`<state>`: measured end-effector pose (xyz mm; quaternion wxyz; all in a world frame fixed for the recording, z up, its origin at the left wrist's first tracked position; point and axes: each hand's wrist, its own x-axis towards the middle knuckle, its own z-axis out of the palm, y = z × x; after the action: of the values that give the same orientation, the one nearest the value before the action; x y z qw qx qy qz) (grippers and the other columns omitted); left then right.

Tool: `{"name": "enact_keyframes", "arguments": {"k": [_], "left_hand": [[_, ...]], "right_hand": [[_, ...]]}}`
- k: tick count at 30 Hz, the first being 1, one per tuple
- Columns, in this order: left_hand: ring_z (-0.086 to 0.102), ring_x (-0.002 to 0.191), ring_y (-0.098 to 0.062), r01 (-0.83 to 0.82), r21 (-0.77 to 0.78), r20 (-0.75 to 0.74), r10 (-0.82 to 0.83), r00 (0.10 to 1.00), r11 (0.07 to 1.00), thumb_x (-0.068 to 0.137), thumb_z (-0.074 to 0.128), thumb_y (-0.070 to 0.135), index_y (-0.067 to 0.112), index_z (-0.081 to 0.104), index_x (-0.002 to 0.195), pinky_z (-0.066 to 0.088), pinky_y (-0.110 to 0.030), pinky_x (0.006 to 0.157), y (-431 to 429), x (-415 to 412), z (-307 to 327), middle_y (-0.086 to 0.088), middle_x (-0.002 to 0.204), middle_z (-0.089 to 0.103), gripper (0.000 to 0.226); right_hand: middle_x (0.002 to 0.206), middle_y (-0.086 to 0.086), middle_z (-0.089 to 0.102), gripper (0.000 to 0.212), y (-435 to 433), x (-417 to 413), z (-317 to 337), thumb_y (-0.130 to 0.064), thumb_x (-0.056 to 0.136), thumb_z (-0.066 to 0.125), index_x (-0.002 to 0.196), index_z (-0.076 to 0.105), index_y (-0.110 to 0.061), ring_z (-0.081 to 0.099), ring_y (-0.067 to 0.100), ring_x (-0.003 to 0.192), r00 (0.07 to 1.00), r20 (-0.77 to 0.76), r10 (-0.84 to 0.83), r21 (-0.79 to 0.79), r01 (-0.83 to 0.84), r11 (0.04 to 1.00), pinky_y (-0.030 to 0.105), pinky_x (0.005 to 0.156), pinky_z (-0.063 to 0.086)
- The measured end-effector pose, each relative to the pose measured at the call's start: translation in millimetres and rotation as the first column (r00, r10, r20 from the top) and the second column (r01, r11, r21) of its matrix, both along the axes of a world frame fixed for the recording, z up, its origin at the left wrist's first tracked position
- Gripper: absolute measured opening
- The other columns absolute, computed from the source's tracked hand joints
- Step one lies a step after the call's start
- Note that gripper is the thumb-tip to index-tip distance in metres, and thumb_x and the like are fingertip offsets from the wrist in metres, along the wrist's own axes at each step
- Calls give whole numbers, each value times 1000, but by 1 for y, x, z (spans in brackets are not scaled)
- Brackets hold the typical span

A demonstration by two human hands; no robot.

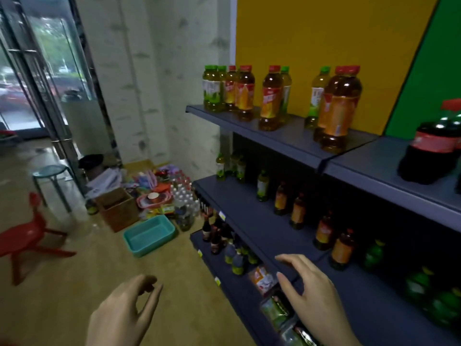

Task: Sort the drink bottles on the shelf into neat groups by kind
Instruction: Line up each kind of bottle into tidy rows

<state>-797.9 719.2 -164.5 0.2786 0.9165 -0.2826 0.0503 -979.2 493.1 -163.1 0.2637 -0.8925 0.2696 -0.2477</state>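
Hovering with loosely spread fingers [284, 258], the right hand [309, 293] held nothing; its fingertips reached over the front edge of the middle shelf [239, 216], palm down and just above the packets on the tier below. The left hand [124, 313] hung lower and further out over the floor, fingers half curled with thumb and forefinger near each other, and it too was empty.

Beyond the hands, the bottles were plainly unsorted. On the top shelf [282, 138] green-capped tea bottles [212, 88] and red-capped amber tea bottles [272, 96] stood mixed in a ragged line, some well apart, and one pair of large amber bottles [339, 108] stood close to the front lip. A dark cola bottle [429, 151] stood alone on the next bay. On the middle shelf more green and amber bottles ran back in a loose diagonal.

The picture was blurred, so labels could not be read. The likely risks, as I judged them: the large bottles near the lip could be knocked off by a reaching forearm; the two tea kinds might be confused in the dim middle tier; and bottles standing close together might topple one another if one were pulled out sideways rather than lifted
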Motion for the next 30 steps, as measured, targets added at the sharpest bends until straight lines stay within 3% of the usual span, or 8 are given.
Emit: {"name": "enact_keyframes", "arguments": {"k": [9,12,14,18,20,23,26,30], "left_hand": [[57,75,8,142,34,-46,-140,989,989,81,61,45,48,47,82,38,-3,59,-9,129,-9,25,74,57,15],[56,80,8,173,12,-102,-170,980,985,84,53,51,50,44,80,41,-3,66,-33,155,-14,22,82,60,10],[56,75,7,182,-1,-163,-179,970,983,82,58,49,48,47,75,41,-2,65,-52,176,-24,18,78,61,14],[58,70,6,200,21,-219,-191,957,980,79,63,48,46,56,72,43,-1,68,-91,228,-47,16,71,62,10],[57,64,4,226,40,-235,-210,949,973,74,72,40,45,57,65,43,-3,63,-114,259,-50,19,65,59,18],[55,65,5,294,10,-202,-286,937,956,72,77,28,43,55,70,42,-6,66,-147,314,-24,21,70,57,27],[57,73,5,303,-16,-75,-303,950,953,78,69,33,38,59,82,45,-12,72,-175,363,5,15,78,61,12],[60,63,5,281,-40,-25,-282,959,959,74,73,30,38,60,71,47,-7,60,-207,419,27,16,64,61,15]], "right_hand": [[107,-41,50,33,3,73,-12,-32,83,64,94,44,-56,54,-4,98,973,-55,-222,85,226,970,13,74,44],[106,-41,51,46,-4,91,-30,-18,70,77,86,53,-53,55,-4,85,948,-54,-315,126,320,939,1,73,41],[88,-37,59,56,-15,109,-39,-10,60,83,81,53,-53,53,-5,87,936,-53,-349,115,353,929,-6,73,35],[95,-48,49,47,-45,163,-46,-4,56,82,82,58,-37,46,-24,91,921,6,-390,-5,390,921,-13,77,26],[89,-43,52,61,-67,195,-47,7,57,82,81,55,-42,57,-14,88,909,33,-416,22,415,910,-12,76,27],[85,-40,58,46,-100,248,-34,-16,76,74,85,47,-53,61,-3,90,923,21,-384,30,383,923,-7,77,33],[119,-47,34,26,-129,299,-14,-37,85,59,95,44,-56,52,-13,98,949,81,-305,-6,306,952,0,79,38],[103,-37,50,24,-160,356,3,-37,88,55,95,41,-56,45,-14,108,957,99,-273,-2,274,962,7,84,39]]}}
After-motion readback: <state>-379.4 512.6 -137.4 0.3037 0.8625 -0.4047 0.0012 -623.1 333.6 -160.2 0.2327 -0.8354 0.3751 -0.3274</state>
